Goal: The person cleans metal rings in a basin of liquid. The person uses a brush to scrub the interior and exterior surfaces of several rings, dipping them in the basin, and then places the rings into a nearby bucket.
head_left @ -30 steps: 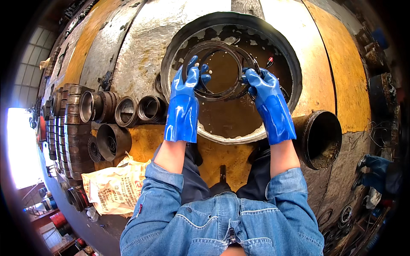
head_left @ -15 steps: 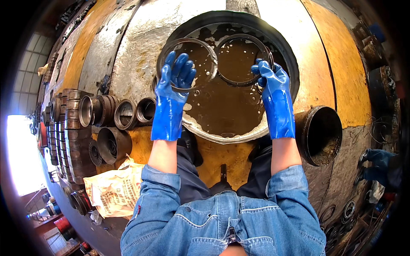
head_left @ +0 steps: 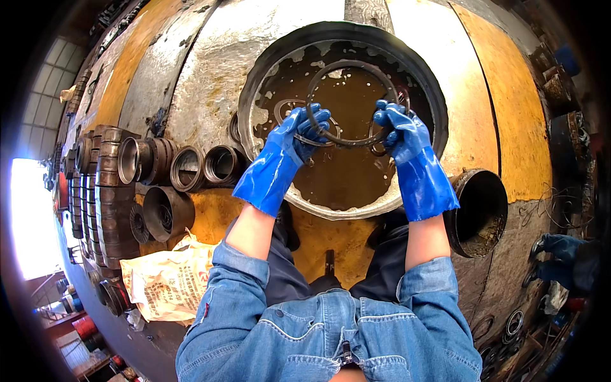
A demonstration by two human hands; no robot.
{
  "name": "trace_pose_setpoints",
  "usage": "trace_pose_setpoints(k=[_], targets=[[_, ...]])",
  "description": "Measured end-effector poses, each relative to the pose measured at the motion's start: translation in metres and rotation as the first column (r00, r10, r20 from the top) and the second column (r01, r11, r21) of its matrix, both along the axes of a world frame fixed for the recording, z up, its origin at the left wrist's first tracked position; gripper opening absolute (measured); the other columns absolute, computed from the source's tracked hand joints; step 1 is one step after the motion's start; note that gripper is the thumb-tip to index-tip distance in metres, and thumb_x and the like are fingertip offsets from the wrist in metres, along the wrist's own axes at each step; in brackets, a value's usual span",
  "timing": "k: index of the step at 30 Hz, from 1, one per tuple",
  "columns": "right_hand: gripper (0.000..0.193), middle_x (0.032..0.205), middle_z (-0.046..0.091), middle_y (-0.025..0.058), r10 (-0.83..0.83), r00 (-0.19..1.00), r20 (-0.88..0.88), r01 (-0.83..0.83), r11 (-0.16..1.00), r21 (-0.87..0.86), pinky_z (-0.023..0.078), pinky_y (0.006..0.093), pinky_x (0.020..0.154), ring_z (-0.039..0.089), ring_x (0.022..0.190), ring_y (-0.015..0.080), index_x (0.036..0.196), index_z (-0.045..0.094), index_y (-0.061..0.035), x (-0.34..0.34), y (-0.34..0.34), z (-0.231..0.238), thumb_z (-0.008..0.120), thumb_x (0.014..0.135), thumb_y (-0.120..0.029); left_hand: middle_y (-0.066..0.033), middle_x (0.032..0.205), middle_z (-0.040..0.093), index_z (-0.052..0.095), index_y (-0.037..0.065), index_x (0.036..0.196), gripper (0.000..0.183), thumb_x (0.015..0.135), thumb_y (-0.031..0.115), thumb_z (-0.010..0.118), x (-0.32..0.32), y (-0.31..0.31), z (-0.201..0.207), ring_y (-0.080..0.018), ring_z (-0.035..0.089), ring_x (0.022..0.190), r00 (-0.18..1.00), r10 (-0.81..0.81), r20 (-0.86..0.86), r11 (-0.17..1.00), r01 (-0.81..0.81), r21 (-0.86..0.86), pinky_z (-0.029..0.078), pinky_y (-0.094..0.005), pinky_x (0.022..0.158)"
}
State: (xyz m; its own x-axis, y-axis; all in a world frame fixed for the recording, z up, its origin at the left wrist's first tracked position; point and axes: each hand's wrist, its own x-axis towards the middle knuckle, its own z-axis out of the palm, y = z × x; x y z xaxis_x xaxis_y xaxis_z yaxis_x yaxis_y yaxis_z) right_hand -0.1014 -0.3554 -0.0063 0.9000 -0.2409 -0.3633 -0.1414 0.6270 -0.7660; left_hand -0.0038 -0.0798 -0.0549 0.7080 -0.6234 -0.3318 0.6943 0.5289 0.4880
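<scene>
In the head view, our left hand [head_left: 298, 137] and right hand [head_left: 407, 130] have drawn together over the basin [head_left: 344, 30], making one dark ring [head_left: 350, 63] a two-handed hold: fingers curled around opposite sides. Whether either grips the rings behind [head_left: 277, 109], we cannot tell.

Glossy blue-gloved hands [head_left: 287, 135], blue denim jacket [head_left: 318, 334], dark trousers [head_left: 286, 270]

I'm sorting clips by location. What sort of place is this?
Most likely a mechanical workshop: grimy metal cylinders are grouped at the left, a dark ring is held over a round tub of murky brown liquid, and the floor is stained.
</scene>
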Motion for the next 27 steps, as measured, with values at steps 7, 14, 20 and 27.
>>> trace_pose_setpoints(k=[7,14,20,27], targets=[[0.029,0.093,0.079,0.0089,0.031,0.997,-0.078,-0.058,0.922,-0.384,0.046,0.0233,0.066,0.061,0.07,0.007,0.111,0.075,-0.0037,-0.012,0.027,0.029,0.081,0.097,-0.028,-0.02,0.13,0.073,0.062,-0.003,0.141,0.045,0.106,0.024,0.069,-0.007,-0.006,0.024,-0.0288,0.076,0.104,0.992,-0.009,0.127,0.999,0.003,0.041,0.063,-0.0423,0.093],[0.03,0.093,0.08,0.0093,-0.027,0.995,-0.094,-0.013,0.917,-0.398,0.044,0.0216,0.063,0.058,0.067,0.0066,0.105,0.073,-0.0053,-0.013,0.03,0.026,0.083,0.095,-0.032,-0.018,0.123,0.076,0.06,-0.004,0.143,0.047,0.104,0.018,0.072,-0.027,-0.014,0.049,-0.0251,0.076,0.102,0.936,-0.079,0.342,0.835,-0.125,0.535,0.061,-0.0359,0.093],[0.028,0.096,0.081,0.0096,0.015,0.999,-0.052,-0.028,0.967,-0.254,0.042,0.0209,0.061,0.064,0.07,0.0073,0.115,0.077,-0.0021,-0.011,0.018,0.021,0.076,0.1,-0.026,-0.017,0.127,0.075,0.057,-0.003,0.148,0.048,0.104,0.014,0.068,-0.007,0.003,0.026,-0.0237,0.075,0.1,0.984,-0.074,0.161,0.985,0.048,0.164,0.062,-0.0393,0.094],[0.024,0.093,0.08,0.007,-0.051,0.989,-0.14,-0.015,0.899,-0.438,0.05,0.0232,0.066,0.06,0.067,0.0071,0.111,0.076,-0.0034,-0.011,0.015,0.025,0.071,0.104,-0.026,-0.0119,0.122,0.074,0.058,-0.003,0.146,0.048,0.103,0.016,0.07,-0.013,-0.003,0.036,-0.024,0.073,0.104,0.971,-0.146,0.19,0.989,0.145,0.017,0.061,-0.0415,0.095]])
